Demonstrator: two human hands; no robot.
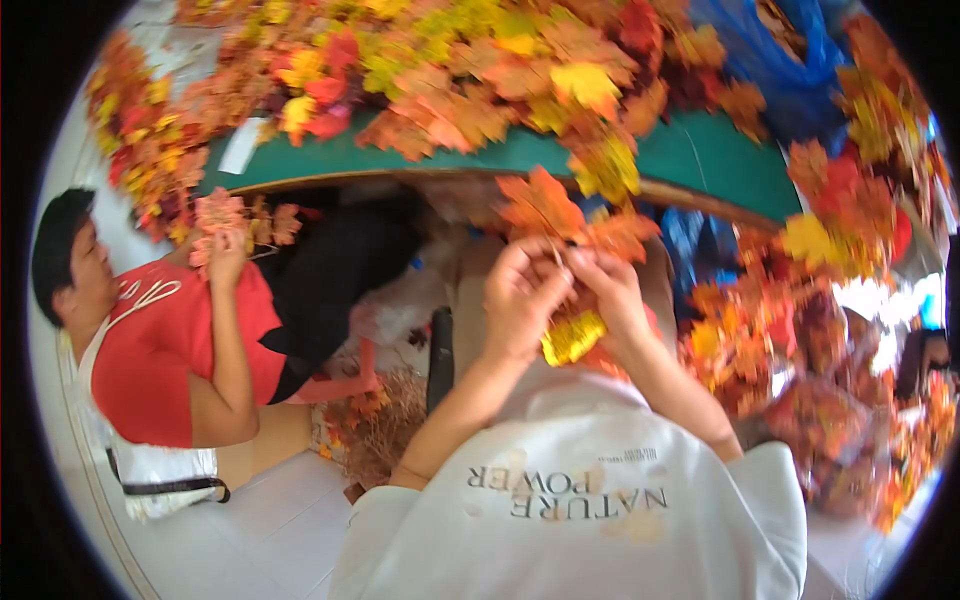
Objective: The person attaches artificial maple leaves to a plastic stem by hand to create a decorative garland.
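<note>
An artificial maple leaf sprig is held up in front of my chest, just short of the table edge. Its orange leaf [541, 207] points away from me, with another orange leaf [622, 234] to the right and a shiny yellow leaf [573, 338] hanging beneath my hands. My left hand [522, 298] is closed, thumb and fingers pinching the thin stem near the leaf bases. Close beside it, my right hand [612, 295] also pinches at the join; the exact spot is hidden by the fingers.
Heaps of coloured artificial leaves [440, 95] cover the green table [690, 160]. A blue plastic bag [790, 75] sits far right. At left, a person in red [160, 345] holds orange leaves [220, 225]. Filled clear bags [815, 425] stand at right; dry stems [385, 425] lie lower left.
</note>
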